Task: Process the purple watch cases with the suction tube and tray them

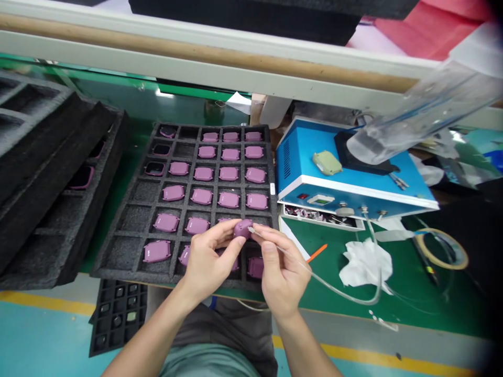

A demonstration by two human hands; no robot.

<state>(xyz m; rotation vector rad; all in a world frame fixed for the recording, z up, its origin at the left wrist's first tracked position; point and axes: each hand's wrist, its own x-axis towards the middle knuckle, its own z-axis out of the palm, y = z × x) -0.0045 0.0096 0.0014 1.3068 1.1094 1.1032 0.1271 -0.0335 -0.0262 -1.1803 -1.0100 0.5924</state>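
Observation:
My left hand (210, 257) pinches a small purple watch case (242, 228) over the front part of a black foam tray (133, 220). With its fingers closed, my right hand (286, 272) holds the end of a clear thin tube (346, 297), whose pale tip meets or nearly meets the case's right side. Rows of purple watch cases (204, 174) lie in the tray's compartments. A few cases at the far left show a dark face (155, 168). Both hands hide some of the front compartments.
A blue tester box (298, 146) stands right of the tray, feeding the tube. On top are a pale green watch case (327, 163) and a clear cylinder (424, 115). Stacked foam trays (70, 157) are at left. Crumpled tissue (365, 264) and a tape roll (461, 259) lie right.

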